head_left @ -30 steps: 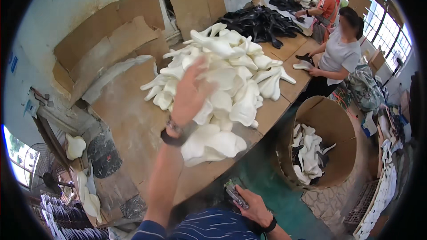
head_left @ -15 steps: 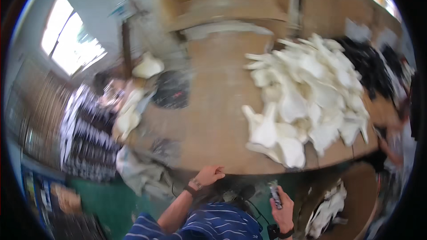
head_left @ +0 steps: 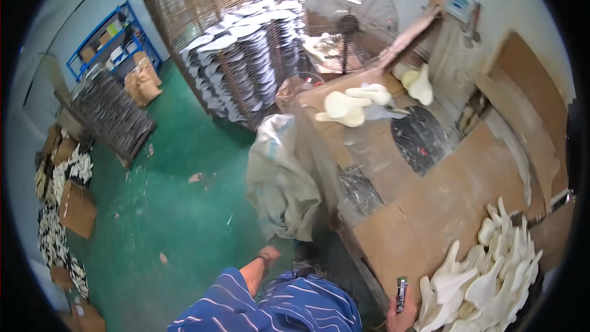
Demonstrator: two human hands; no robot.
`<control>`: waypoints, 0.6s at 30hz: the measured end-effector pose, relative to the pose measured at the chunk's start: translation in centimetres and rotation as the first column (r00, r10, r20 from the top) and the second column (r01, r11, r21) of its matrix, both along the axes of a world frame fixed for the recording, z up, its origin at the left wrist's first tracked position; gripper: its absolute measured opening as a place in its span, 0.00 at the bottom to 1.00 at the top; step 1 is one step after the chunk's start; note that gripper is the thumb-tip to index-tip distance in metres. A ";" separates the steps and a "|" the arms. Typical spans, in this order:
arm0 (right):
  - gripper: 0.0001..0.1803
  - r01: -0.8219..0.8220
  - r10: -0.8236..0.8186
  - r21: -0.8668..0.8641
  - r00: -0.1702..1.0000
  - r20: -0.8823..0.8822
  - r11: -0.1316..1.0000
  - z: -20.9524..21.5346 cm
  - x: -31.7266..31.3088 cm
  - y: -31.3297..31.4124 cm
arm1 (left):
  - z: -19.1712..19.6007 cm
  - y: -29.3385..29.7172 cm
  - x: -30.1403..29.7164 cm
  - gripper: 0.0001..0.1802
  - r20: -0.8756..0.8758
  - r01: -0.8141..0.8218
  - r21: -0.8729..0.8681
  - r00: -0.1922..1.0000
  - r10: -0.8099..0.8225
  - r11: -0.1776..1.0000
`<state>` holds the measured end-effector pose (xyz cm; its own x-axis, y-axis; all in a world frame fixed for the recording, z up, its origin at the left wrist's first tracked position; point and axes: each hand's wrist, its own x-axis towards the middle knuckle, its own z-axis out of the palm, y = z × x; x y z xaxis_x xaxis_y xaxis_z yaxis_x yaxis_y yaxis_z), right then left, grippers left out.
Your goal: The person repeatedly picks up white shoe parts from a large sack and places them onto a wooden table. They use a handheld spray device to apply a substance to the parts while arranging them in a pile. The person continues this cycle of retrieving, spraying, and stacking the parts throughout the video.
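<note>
**Head view: right hand grips a small tool beside the white pile**

At five o'clock your right hand point(head_left: 401, 318) is closed around a small dark tool point(head_left: 401, 288), held upright just beside the pile of white moulded pieces point(head_left: 485, 283) on the cardboard-topped bench point(head_left: 430, 209). At six o'clock your left hand point(head_left: 268, 254) hangs empty, fingers loosely curled, over the green floor point(head_left: 184, 209). A pale sack point(head_left: 279, 178) slumps against the bench. Brown cardboard boxes point(head_left: 77, 209) sit at nine o'clock; a blue-and-white wall sign point(head_left: 458, 3) at one o'clock
</note>
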<state>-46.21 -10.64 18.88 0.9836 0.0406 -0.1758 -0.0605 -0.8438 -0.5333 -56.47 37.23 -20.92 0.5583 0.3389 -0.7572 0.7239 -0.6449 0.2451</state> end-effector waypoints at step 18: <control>0.23 -0.425 0.416 0.039 0.898 0.142 0.904 -5.6 17.2 16.3 | 2.4 6.1 -7.8 0.25 0.048 -0.817 -0.379 0.452 0.891 0.435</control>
<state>-29.04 5.65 13.28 0.8857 0.4631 -0.0329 0.3643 -0.7373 -0.5689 -64.23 43.36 -18.49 0.2474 0.5449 -0.8012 0.7661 0.3963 0.5060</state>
